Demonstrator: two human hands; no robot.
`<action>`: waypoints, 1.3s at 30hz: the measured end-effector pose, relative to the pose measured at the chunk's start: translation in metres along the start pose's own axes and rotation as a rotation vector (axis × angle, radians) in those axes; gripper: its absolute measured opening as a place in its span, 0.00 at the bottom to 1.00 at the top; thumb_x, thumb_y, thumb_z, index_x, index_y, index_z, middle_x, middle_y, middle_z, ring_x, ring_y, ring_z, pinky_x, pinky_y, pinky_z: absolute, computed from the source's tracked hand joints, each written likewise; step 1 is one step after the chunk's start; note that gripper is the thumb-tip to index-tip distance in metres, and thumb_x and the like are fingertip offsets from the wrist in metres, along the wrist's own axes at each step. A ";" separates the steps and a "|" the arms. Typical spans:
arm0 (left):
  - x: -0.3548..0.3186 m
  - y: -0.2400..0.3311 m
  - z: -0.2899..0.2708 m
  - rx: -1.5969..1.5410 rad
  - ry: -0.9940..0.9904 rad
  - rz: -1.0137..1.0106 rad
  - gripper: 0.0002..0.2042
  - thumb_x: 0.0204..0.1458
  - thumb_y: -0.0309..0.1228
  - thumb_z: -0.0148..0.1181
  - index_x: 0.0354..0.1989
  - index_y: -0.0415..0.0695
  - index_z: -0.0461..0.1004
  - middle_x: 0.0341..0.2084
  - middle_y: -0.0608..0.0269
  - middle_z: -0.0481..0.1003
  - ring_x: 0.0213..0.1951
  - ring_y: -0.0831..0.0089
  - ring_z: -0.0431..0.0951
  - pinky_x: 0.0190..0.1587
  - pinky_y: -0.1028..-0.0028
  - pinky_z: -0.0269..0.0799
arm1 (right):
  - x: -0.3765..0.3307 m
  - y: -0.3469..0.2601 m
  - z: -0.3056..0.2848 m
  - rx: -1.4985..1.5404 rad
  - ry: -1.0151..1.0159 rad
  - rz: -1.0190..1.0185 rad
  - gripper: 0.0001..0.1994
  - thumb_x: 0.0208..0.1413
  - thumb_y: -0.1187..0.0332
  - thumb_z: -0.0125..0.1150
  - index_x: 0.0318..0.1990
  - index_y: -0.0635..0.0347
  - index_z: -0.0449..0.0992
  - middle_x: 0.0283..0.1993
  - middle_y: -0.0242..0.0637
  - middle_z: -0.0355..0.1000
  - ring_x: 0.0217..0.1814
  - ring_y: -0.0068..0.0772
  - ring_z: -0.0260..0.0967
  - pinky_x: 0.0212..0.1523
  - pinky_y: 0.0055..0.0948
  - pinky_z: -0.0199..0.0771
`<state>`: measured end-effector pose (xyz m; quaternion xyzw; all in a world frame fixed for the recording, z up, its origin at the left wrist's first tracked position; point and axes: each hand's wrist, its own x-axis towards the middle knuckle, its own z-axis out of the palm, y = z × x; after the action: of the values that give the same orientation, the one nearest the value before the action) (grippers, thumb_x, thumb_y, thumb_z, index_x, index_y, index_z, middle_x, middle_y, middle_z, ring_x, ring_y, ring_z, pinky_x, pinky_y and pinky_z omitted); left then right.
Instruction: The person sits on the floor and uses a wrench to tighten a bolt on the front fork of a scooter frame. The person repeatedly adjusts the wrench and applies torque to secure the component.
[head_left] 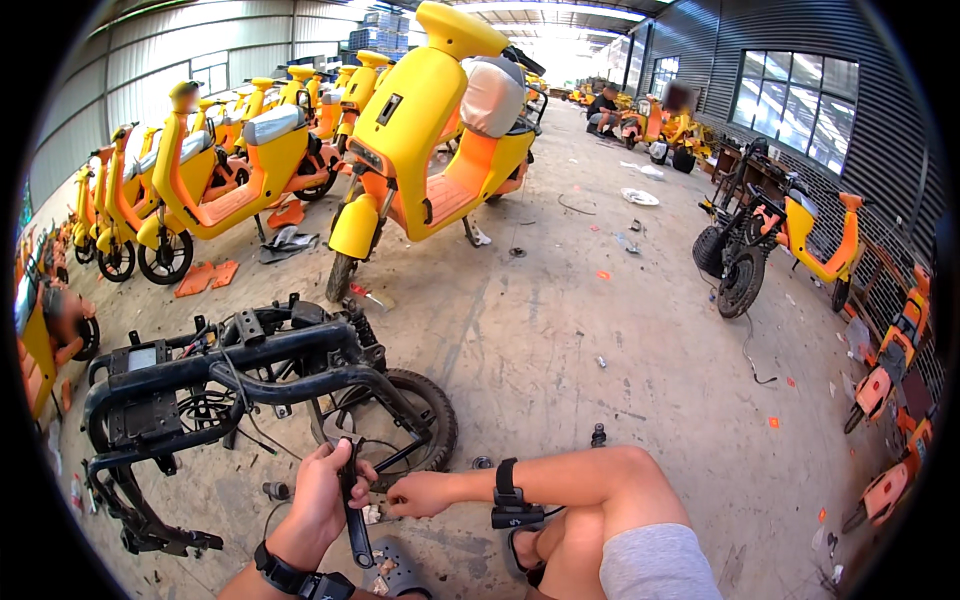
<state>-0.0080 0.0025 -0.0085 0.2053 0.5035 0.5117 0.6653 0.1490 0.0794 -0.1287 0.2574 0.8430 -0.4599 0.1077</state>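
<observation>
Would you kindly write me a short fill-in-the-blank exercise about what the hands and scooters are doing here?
1. The left hand grips a black ____.
2. The stripped scooter frame is painted ____.
3. The right hand works beside the frame's rear ____.
4. The parked scooters are yellow and ____.

Missing words: wrench; black; wheel; orange
</observation>
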 end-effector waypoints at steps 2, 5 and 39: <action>0.001 0.000 -0.003 -0.004 0.000 -0.004 0.08 0.65 0.34 0.40 0.38 0.43 0.59 0.24 0.53 0.70 0.17 0.74 0.62 0.20 0.75 0.55 | -0.003 0.008 -0.004 -0.385 0.019 -0.152 0.15 0.55 0.58 0.54 0.39 0.61 0.77 0.34 0.45 0.77 0.38 0.47 0.75 0.39 0.42 0.73; 0.002 -0.001 -0.006 -0.029 -0.004 -0.007 0.07 0.65 0.34 0.41 0.38 0.43 0.58 0.23 0.53 0.69 0.17 0.74 0.62 0.19 0.75 0.55 | -0.003 0.009 -0.015 -0.454 -0.013 -0.059 0.15 0.55 0.59 0.53 0.40 0.60 0.77 0.39 0.48 0.76 0.43 0.51 0.73 0.42 0.46 0.72; -0.002 0.000 -0.003 -0.032 -0.013 -0.043 0.10 0.66 0.35 0.41 0.37 0.42 0.59 0.22 0.52 0.70 0.17 0.75 0.62 0.19 0.76 0.54 | 0.000 0.073 -0.010 -0.746 -0.204 0.063 0.16 0.58 0.62 0.49 0.45 0.64 0.76 0.42 0.50 0.76 0.47 0.52 0.73 0.47 0.47 0.73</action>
<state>-0.0106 0.0005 -0.0088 0.1871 0.4952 0.5036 0.6827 0.1884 0.1199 -0.1753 0.1793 0.9289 -0.1416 0.2914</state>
